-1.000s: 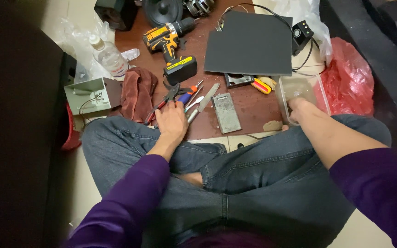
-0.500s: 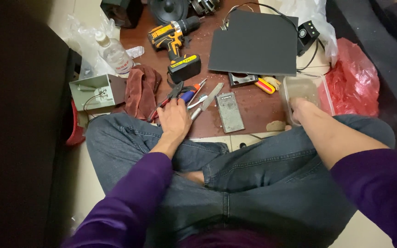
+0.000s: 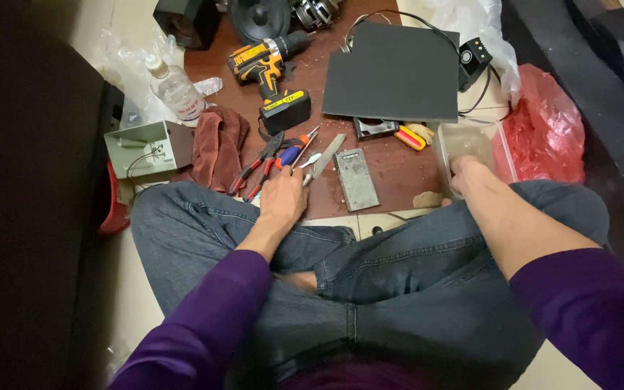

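I sit cross-legged on the floor at a low brown board (image 3: 391, 170). My left hand (image 3: 283, 196) lies knuckles-up on a cluster of tools at the board's near edge, its fingertips hidden among them. The cluster holds red-handled pliers (image 3: 253, 172), an orange-and-blue screwdriver (image 3: 292, 152) and a flat metal blade (image 3: 326, 156) beside the index finger. My right hand (image 3: 466, 173) reaches into a clear plastic container (image 3: 462, 139), which hides the fingers. A grey metal plate (image 3: 356, 178) lies between the two hands.
A yellow-and-black cordless drill (image 3: 272, 71) lies on the board behind the tools, next to a large black panel (image 3: 393, 71). At left are a dark red cloth (image 3: 218, 144), a grey metal box (image 3: 147, 148) and a plastic bottle (image 3: 175, 88). A red plastic bag (image 3: 547, 126) is at right.
The view has tilted a little. My right hand has gone slightly deeper into the clear container. My left hand stays on the tools.
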